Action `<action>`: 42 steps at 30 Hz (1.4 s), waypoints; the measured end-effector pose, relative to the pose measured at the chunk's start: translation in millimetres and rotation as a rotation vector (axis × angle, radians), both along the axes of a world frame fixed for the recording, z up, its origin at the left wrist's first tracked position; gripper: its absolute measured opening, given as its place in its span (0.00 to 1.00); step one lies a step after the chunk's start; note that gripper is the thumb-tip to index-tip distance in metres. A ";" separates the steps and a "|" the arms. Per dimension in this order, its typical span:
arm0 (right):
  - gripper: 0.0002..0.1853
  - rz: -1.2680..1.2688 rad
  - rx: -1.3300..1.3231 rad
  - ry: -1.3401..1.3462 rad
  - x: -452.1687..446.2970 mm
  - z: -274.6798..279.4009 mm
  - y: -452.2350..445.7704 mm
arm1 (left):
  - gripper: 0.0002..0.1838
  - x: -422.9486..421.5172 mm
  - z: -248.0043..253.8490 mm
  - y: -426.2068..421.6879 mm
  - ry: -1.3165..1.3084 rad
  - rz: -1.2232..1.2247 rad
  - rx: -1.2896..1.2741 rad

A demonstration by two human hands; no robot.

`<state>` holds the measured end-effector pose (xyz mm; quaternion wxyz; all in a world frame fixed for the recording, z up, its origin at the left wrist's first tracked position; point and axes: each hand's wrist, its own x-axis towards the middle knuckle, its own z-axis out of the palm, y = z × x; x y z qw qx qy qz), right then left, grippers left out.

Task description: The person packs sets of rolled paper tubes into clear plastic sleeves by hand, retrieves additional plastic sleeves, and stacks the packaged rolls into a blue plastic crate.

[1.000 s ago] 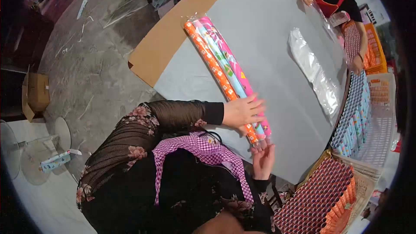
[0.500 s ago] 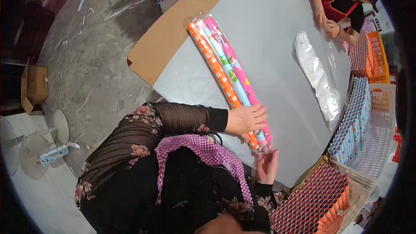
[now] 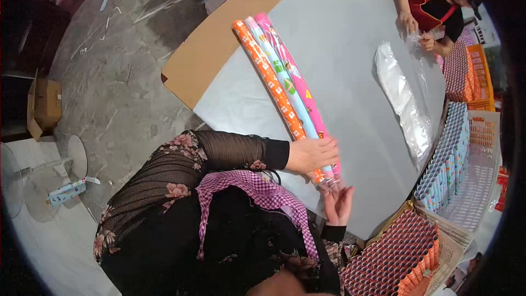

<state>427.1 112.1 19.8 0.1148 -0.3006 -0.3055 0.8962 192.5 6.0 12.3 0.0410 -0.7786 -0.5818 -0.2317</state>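
Note:
Three rolls of wrapping paper, an orange one (image 3: 268, 77), a light blue one (image 3: 293, 96) and a pink one (image 3: 298, 82), lie side by side on the grey tabletop (image 3: 361, 104). Clear plastic shines over them and bunches at their near ends (image 3: 330, 182). My left hand (image 3: 313, 154) lies across the rolls near that end, its fingers curved over them. Just below, my right hand (image 3: 338, 205) is cupped palm-up against the bunched plastic, with thumb and fingers apart. A stack of clear plastic sleeves (image 3: 402, 104) lies farther right.
A co-worker's hands (image 3: 417, 32) handle clear plastic at the far right edge. Baskets of upright rolls (image 3: 446, 153) line the right side, with red-and-orange rolls (image 3: 394, 255) close to me. Brown cardboard (image 3: 213, 49) covers the table's left edge. A box (image 3: 46, 104) stands on the floor.
The rolls have slid slightly away from me, toward the upper left. Loose plastic past their far ends no longer shows. Both hands have moved only a little.

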 end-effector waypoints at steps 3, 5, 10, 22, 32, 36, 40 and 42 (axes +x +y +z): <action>0.32 0.042 0.037 0.053 -7.0 3.3 1.9 | 0.47 4.7 -3.7 3.6 0.042 0.004 -0.002; 0.29 0.045 0.027 0.060 -7.7 3.6 4.0 | 0.47 6.3 -5.2 6.8 0.039 0.000 0.007; 0.36 0.008 -0.010 0.049 7.6 -26.7 18.0 | 0.49 8.0 -9.5 10.2 0.123 0.020 0.035; 0.24 0.038 0.087 0.076 -16.5 -13.0 15.0 | 0.43 5.7 2.9 20.3 -0.284 -0.070 -0.244; 0.23 0.015 0.343 -0.214 -21.2 -3.3 7.9 | 0.52 12.3 -12.8 28.1 0.048 0.009 -0.053; 0.21 -0.080 0.452 -0.368 -23.3 -8.2 4.0 | 0.55 9.0 -16.6 28.1 0.120 0.019 -0.038; 0.12 -0.221 0.372 -0.336 -15.3 -18.1 10.9 | 0.59 5.9 -15.0 27.3 0.077 0.000 -0.049; 0.11 -0.264 0.354 -0.324 -7.3 -20.7 11.7 | 0.60 4.3 -14.3 29.6 0.075 0.004 -0.060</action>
